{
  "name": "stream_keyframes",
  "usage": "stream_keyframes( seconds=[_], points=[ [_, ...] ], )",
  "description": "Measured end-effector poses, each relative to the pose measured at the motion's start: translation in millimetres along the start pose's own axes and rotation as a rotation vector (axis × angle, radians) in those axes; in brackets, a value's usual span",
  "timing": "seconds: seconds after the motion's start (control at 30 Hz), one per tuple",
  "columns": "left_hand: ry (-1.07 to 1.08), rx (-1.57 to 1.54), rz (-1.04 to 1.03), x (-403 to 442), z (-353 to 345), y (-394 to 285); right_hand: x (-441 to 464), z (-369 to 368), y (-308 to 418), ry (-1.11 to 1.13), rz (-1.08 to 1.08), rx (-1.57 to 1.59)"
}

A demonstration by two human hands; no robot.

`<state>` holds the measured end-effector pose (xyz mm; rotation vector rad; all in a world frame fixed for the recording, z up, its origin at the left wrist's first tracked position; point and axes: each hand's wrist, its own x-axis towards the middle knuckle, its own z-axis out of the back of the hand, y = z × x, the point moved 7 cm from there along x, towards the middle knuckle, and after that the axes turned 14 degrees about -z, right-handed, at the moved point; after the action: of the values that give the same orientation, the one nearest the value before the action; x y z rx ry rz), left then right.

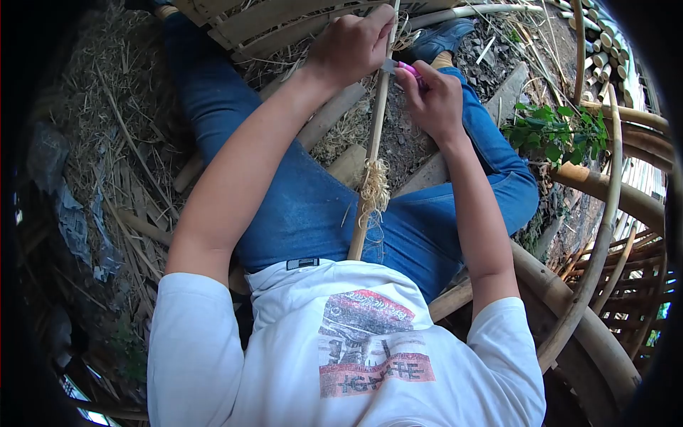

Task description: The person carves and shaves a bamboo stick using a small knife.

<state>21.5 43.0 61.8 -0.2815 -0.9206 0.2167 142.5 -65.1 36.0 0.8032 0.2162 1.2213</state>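
Note:
A long pale bamboo strip (377, 121) runs from my waist up between my legs and past both hands. My left hand (350, 44) is closed around its far part. In my right hand (432, 99) is a knife with a pink handle (413, 71), and its short blade (389, 66) lies against the strip just below my left hand. A bunch of curled shavings (375, 186) clings to the strip near my lap. The near end of the strip rests at my waist, by the hem of my white shirt.
Slatted wood (263, 28) stands at the far side. Cut bamboo poles (605, 50) are stacked at the far right. Thick bent bamboo (597, 185) and a leafy green plant (555, 132) are on my right. Straw and scraps (107, 142) cover the ground at left.

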Motion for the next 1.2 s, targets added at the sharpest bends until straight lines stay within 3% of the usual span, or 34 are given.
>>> stream_keyframes(
  seconds=[0.03, 0.37, 0.7, 0.8, 1.0, 1.2],
  points=[
    [0.007, -0.123, 0.062, 6.7, 3.2, -0.4, 7.9, -0.9, 0.4, -0.015, 0.017, -0.002],
    [-0.039, -0.073, -0.011, -31.6, 14.0, -39.0, -43.0, -0.3, 11.3, 0.062, -0.043, 0.059],
    [-0.074, -0.104, 0.098, -8.2, 9.0, 0.6, 7.4, 1.8, 13.6, 0.055, 0.041, -0.056],
    [-0.128, -0.111, 0.084, -25.3, 6.6, -7.1, -9.9, -0.7, 10.2, 0.162, -0.104, -0.003],
    [-0.085, -0.211, 0.144, -54.5, 17.9, -40.5, -51.3, 3.5, 23.6, 0.237, -0.100, 0.013],
    [-0.100, -0.091, 0.160, -23.3, 8.6, -0.8, 1.3, 7.0, 21.7, 0.135, -0.017, -0.127]
  ],
)
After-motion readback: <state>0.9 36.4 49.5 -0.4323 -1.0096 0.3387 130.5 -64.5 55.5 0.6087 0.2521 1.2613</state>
